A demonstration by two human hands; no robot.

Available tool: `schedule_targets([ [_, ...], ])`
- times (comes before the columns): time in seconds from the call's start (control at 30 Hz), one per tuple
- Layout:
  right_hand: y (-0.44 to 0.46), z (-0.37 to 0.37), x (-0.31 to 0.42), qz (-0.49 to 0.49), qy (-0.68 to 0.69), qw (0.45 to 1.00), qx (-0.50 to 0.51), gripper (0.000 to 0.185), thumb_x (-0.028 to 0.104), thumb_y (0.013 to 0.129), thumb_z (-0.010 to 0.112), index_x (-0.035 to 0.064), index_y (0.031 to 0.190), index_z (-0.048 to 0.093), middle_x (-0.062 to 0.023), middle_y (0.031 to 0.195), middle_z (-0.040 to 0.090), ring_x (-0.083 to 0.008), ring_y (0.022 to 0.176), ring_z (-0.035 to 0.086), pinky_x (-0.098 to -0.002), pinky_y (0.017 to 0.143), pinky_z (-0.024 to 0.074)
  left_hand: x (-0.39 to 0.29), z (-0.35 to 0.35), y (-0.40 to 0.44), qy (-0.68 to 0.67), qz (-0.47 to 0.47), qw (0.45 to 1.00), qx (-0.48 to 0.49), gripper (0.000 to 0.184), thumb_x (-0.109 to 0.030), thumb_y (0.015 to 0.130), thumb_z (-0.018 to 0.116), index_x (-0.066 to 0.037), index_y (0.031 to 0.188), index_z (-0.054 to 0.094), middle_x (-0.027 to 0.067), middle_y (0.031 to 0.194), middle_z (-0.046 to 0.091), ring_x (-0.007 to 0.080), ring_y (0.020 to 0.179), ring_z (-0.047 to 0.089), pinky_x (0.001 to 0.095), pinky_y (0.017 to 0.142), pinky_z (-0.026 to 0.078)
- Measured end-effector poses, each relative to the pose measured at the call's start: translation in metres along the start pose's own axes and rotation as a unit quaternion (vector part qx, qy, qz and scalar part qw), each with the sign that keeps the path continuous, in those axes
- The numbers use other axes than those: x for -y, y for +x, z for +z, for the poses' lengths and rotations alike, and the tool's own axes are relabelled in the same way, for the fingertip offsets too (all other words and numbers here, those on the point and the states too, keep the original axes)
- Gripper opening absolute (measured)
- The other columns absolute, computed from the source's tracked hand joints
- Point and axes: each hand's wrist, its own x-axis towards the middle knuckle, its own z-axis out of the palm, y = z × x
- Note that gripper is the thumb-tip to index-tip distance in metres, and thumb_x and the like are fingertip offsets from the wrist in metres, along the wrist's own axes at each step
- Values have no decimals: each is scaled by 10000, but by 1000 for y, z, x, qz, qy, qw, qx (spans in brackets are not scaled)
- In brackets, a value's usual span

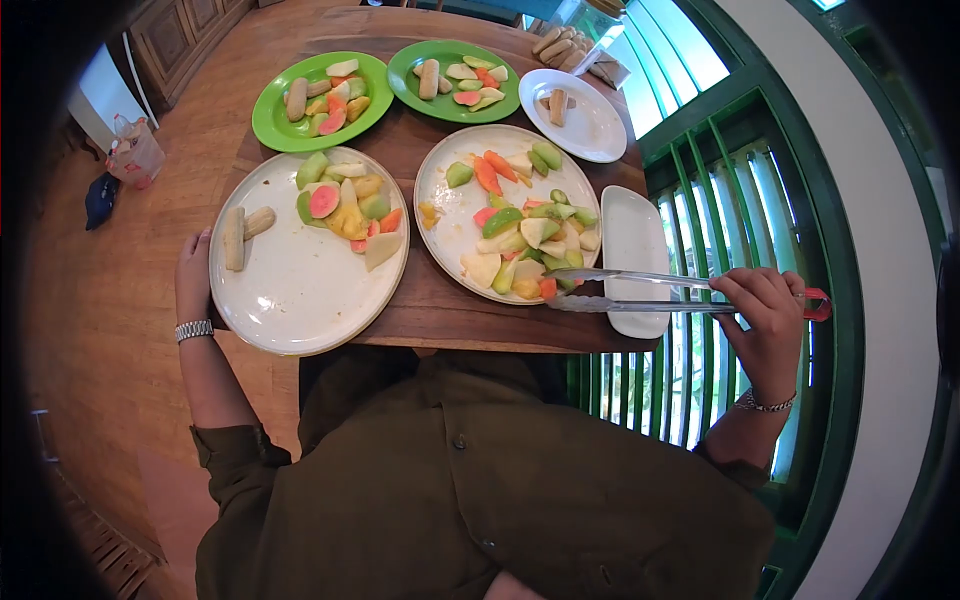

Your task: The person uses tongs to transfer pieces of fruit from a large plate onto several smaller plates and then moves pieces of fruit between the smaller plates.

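My right hand [762, 315] is closed around metal tongs [690, 307] with a red end. Their jaws are a little apart and reach the lower right rim of a white plate [445, 235], beside cut fruit [540, 228] in green, orange, pink and pale pieces. With my left hand [193, 270] I grip the left rim of another white plate [290, 310]; some of the fingers are hidden. On that plate, mixed fruit pieces [350, 210] lie at the upper right and pale finger-shaped pieces [235, 240] at the left.
Two green plates [268, 120] [405, 95] with fruit and biscuit-like fingers stand at the back. A small white plate [595, 140] holds similar fingers. A white rectangular dish [632, 240] sits under the tongs. Green window bars [700, 190] border the wooden table [480, 325] on the right.
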Motion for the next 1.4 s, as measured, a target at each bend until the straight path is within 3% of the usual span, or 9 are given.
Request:
schedule_targets([
  [0.3, 13, 7, 15, -59, -31, 997, -28, 286, 69, 691, 737, 141, 964, 689, 29, 924, 657, -171, 870, 603, -377, 814, 389, 1, 1, -1, -5, 5, 1000, -14, 407, -334, 990, 484, 35, 1095, 620, 136, 960, 673, 176, 857, 607, 305, 793, 478],
  [0.53, 26, -4, 26, -67, -43, 997, 7, 248, 83, 710, 712, 140, 950, 686, 31, 907, 651, -169, 846, 595, -375, 802, 396, -6, 2, -6, 4, -2, 1000, -14, 408, -335, 987, 482, 35, 1089, 623, 144, 970, 674, 185, 863, 612, 312, 798, 478],
  [0.83, 33, 8, 23, -77, -42, 996, -18, 219, 79, 704, 704, 126, 918, 687, 32, 881, 647, -154, 808, 592, -368, 789, 394, -12, 3, -10, 11, 0, 1000, -11, 430, -368, 983, 483, 26, 1079, 626, 141, 935, 678, 171, 827, 616, 303, 758, 485],
  [1.0, 30, 2, 5, -19, -34, 999, -34, 292, 59, 653, 749, 126, 931, 692, 20, 903, 658, -172, 838, 599, -366, 795, 387, -9, 1, -8, 16, -15, 1000, -1, 438, -369, 982, 485, 28, 1103, 622, 145, 953, 681, 181, 847, 626, 315, 775, 490],
  [1.13, 42, 14, -18, 27, -39, 996, -73, 289, 105, 688, 773, 136, 967, 707, 5, 943, 674, -183, 873, 607, -375, 809, 386, -8, 2, -6, 7, -23, 1000, 1, 425, -351, 981, 489, 29, 1117, 620, 149, 968, 682, 184, 862, 630, 314, 787, 490],
  [1.23, 72, 46, -33, 70, 30, 991, -112, 290, 155, 708, 771, 141, 993, 719, -9, 952, 691, -206, 834, 636, -379, 821, 401, -8, 3, -6, -3, -14, 1000, -7, 419, -344, 978, 494, 29, 1121, 621, 153, 972, 682, 188, 860, 629, 313, 789, 488],
  [1.3, 97, 85, -50, 130, 151, 975, -96, 272, 213, 726, 754, 144, 988, 723, -13, 936, 693, -216, 811, 653, -366, 804, 424, -4, 2, -3, -2, -6, 1000, -5, 420, -344, 975, 499, 30, 1118, 623, 156, 975, 683, 190, 861, 630, 312, 789, 487],
  [1.4, 140, 116, -47, 168, 145, 973, -61, 297, 284, 735, 741, 153, 1002, 725, -16, 942, 696, -221, 834, 664, -357, 788, 460, -3, 4, -1, 10, 13, 1000, -10, 421, -346, 969, 508, 33, 1107, 628, 159, 974, 685, 193, 864, 631, 311, 787, 485],
])
